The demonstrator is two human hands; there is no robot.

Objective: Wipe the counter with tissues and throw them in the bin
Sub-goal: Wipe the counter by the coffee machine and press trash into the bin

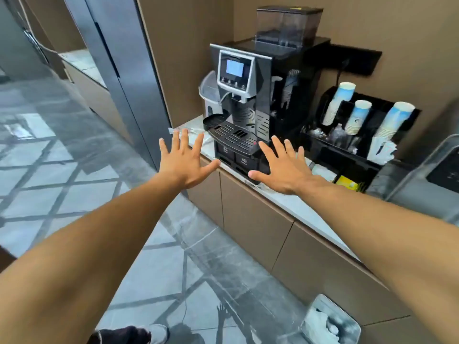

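1. The person's bare left hand (185,163) is stretched forward with palm down and all fingers spread wide, holding nothing; it hangs over the left end of the pale marble-patterned counter (293,203)
2. The bare right hand (282,168) is likewise flat, fingers splayed and empty, held in front of the black and silver coffee machine (242,95) that stands on the counter
3. The two hands are level with each other and apart, the black slotted drip tray (234,137) of the machine showing between them
4. To the right of the machine, a black plastic organiser rack (347,155) sits on the counter with three tilted stacks of white and blue paper cups (339,103) in it
5. White folded tissues (381,150) stand in a holder at the right front of that rack, well apart from both hands
6. A steel bin with a rectangular mouth (330,321), with white crumpled waste inside, stands on the floor at the foot of the tan cabinet doors (258,224), below the right forearm
7. The floor is grey glossy stone tile (74,189) crossed by dark diagonal lines
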